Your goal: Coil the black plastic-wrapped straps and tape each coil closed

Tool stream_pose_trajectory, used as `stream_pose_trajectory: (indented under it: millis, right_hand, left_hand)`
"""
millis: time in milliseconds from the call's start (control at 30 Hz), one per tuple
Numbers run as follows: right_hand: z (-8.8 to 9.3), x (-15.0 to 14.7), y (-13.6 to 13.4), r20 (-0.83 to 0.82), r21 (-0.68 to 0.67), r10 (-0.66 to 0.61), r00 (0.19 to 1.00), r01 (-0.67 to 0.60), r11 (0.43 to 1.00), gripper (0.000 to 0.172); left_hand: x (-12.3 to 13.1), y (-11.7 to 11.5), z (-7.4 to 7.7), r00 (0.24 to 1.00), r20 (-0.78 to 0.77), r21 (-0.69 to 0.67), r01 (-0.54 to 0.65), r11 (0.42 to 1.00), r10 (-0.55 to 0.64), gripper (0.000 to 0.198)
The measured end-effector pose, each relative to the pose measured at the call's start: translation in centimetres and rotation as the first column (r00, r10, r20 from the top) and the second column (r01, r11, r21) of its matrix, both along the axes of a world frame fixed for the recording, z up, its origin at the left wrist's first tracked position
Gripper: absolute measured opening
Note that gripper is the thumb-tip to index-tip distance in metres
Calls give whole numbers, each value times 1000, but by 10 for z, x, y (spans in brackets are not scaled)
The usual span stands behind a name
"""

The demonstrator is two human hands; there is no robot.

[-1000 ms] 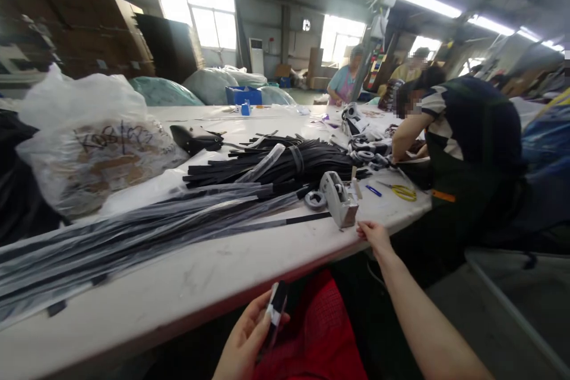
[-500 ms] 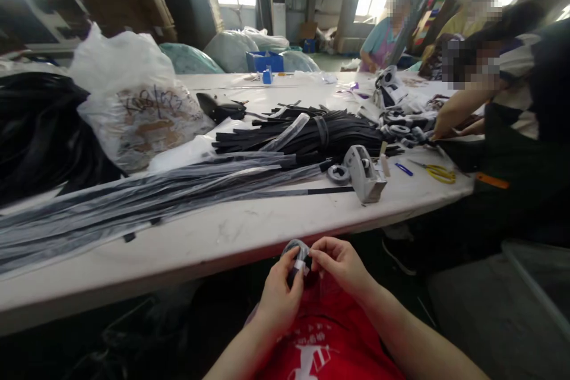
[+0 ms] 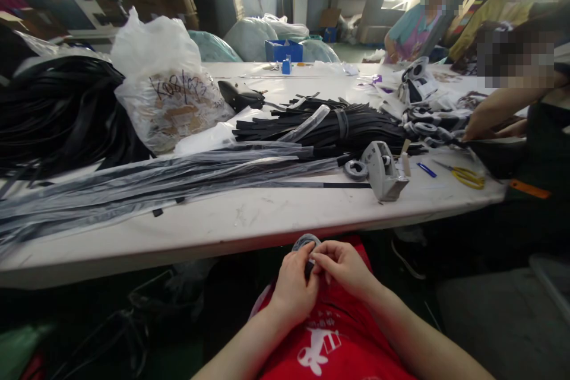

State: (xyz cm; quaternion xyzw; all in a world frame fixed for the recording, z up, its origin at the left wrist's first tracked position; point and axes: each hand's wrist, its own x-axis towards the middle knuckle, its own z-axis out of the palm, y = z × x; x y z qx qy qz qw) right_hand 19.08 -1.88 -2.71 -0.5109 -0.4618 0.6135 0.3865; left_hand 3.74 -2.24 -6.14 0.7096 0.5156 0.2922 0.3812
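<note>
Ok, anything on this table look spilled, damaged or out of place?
Nothing stands out as spilled or damaged. The banded black strips have uneven ends and the small coils beside them lie jumbled, but that seems ordinary working clutter.

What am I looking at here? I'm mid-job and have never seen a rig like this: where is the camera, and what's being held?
There is no machine arm here, just a person's bare hands. Every picture comes from one camera worn on that person's head, looking forward and down.

The left hand holds a plastic-wrapped coil just off the table's near edge; the right hand has its fingertips against it, though what they pinch is hidden.

On the white table lie long plastic-wrapped strips, a bundle of black strips, a tape dispenser with a grey coil beside it, and yellow-handled scissors. The forearm at right is a co-worker's.
</note>
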Motion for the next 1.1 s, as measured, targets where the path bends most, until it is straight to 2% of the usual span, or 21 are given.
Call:
stream_pose_trajectory:
  millis: [233,567,767,867,1000,1100]
  right_hand:
    - [-11,7,-2,87,-65,46,995,-41,997,34]
    - [-15,9,-4,45,-94,23,999,-19,995,40]
    - [-22,10,-3,-18,-151,35,999,-38,988,41]
    - [-21,9,-1,-36,-165,66,997,-71,984,39]
    - [-17,4,0,-33,-130,101,994,-104,986,35]
    - [-17,0,0,8,-108,95,995,-93,990,34]
  left_hand:
    - [-7,2,3,998,-21,1,-54,999,54,48]
    - [-6,3,0,982,161,-80,-87,993,99,48]
    - [-7,-1,-1,983,99,6,-156,988,155,48]
    - [-7,-4,0,990,62,39,-128,991,125,47]
    - [-7,-6,6,998,-5,151,-67,986,69,47]
    - [-8,-9,12,999,-4,122,-36,992,37,47]
